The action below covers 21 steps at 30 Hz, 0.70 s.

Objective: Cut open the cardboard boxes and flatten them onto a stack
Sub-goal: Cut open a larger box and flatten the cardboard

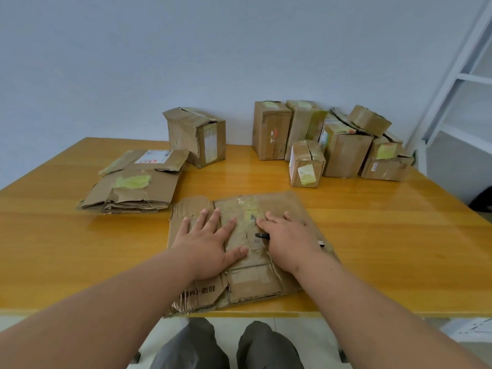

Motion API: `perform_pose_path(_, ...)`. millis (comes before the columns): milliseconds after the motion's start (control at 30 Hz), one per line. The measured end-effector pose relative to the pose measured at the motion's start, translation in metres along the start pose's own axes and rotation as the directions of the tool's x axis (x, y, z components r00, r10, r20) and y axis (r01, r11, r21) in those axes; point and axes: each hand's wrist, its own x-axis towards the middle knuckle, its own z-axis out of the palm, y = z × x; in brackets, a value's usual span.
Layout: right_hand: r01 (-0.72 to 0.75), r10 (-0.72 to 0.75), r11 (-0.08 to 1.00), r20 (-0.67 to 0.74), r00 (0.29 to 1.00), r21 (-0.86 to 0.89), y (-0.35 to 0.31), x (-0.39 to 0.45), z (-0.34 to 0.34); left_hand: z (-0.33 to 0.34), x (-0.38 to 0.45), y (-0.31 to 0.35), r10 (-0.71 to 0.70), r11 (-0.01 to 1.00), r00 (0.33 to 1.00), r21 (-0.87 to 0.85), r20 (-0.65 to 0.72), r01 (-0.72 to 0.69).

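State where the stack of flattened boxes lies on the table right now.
In the head view, the stack of flattened boxes lies on the table to the person's left, in front of an uncut box and left of the flattened box under both hands.

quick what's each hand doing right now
Left hand: open, fingers spread, pressing flat on the flattened box.
Right hand: open, pressing the same box, with a dark cutter under it.

A glossy orange-yellow wooden table (372, 235) fills the middle of the frame. Behind it a plain pale blue-grey wall (159, 62) takes up the upper half. At the right edge stands a white metal shelving frame (463, 75). Pale floor (452, 331) shows at the bottom, below the table's near edge.
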Motion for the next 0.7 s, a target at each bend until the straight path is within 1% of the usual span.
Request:
perform_pose_path(133,-0.028,0.028,1.0,0.01,1.0,0.005,-0.001,-0.002,0.0,0.002,-0.002,-0.004,0.028,1.0,0.999,0.008,-0.02,-0.028)
perform_pose_path(267,-0.032,0.03,0.999,0.049,0.998,0.036,-0.001,-0.003,-0.007,0.0,-0.003,-0.007,0.066,0.998,0.998,-0.005,-0.007,-0.066)
perform_pose_path(333,-0.027,0.025,0.998,0.036,0.999,0.056,-0.001,-0.007,-0.012,-0.002,-0.006,-0.012,0.088,0.996,0.996,-0.029,0.01,-0.088)
perform_pose_path(400,-0.043,0.044,0.996,-0.006,0.999,0.08,0.002,-0.012,-0.016,-0.004,-0.01,-0.016,0.08,0.995,0.997,-0.068,0.021,-0.079)
perform_pose_path(467,-0.1,0.105,0.992,-0.058,0.993,0.083,0.007,-0.015,-0.019,-0.004,-0.015,-0.018,0.015,0.99,1.0,-0.138,0.015,-0.013)
perform_pose_path(533,-0.208,0.212,0.976,-0.077,0.974,0.064,0.015,-0.018,-0.021,-0.004,-0.021,-0.019,-0.133,0.965,0.991,-0.228,0.008,0.131)
perform_pose_path(600,-0.308,0.311,0.949,-0.041,0.95,0.06,0.02,-0.022,-0.024,-0.006,-0.028,-0.021,-0.292,0.91,0.956,-0.303,0.019,0.284)
perform_pose_path(633,-0.342,0.344,0.937,-0.016,0.939,0.063,0.021,-0.024,-0.025,-0.008,-0.031,-0.021,-0.338,0.89,0.941,-0.317,0.026,0.328)
perform_pose_path(700,-0.363,0.362,0.93,0.018,0.932,0.06,0.022,-0.026,-0.027,-0.014,-0.036,-0.019,-0.366,0.875,0.93,-0.331,0.023,0.353)
